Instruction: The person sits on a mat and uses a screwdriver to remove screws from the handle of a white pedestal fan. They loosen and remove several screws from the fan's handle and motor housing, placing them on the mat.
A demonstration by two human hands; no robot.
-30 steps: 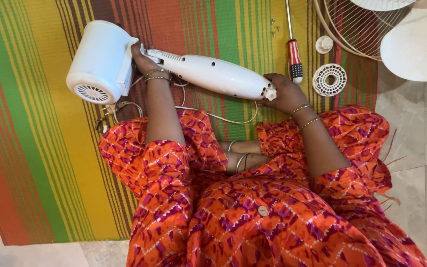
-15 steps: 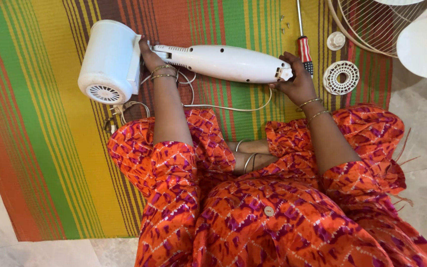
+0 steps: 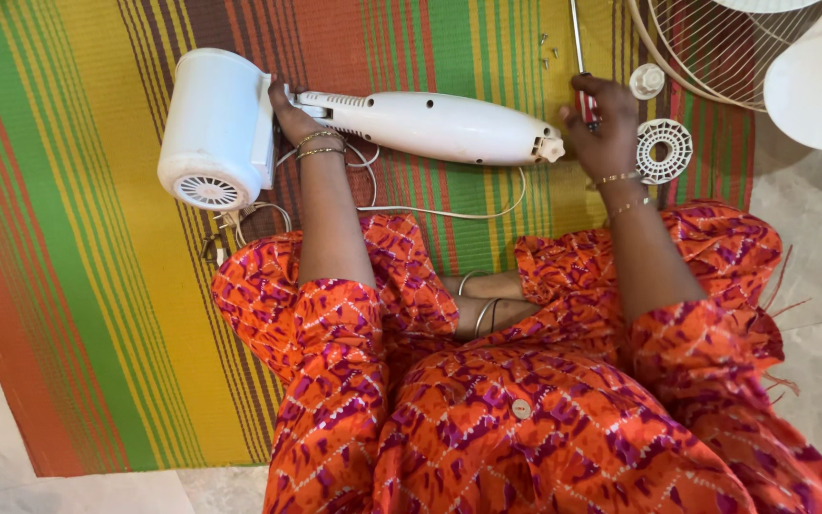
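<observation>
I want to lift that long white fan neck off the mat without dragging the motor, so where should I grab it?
Probably grip the white neck at its thick bare middle, coming from above with fingers wrapped across it. It lies flat along the striped mat; the left hand already covers the joint by the motor housing, and the right hand is at the screwdriver beyond the other end.

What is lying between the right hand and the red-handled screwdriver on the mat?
Nothing visible. The right hand is already on the red handle of the screwdriver, covering most of it. The white ring part lies beside the hand, not in between.
</observation>
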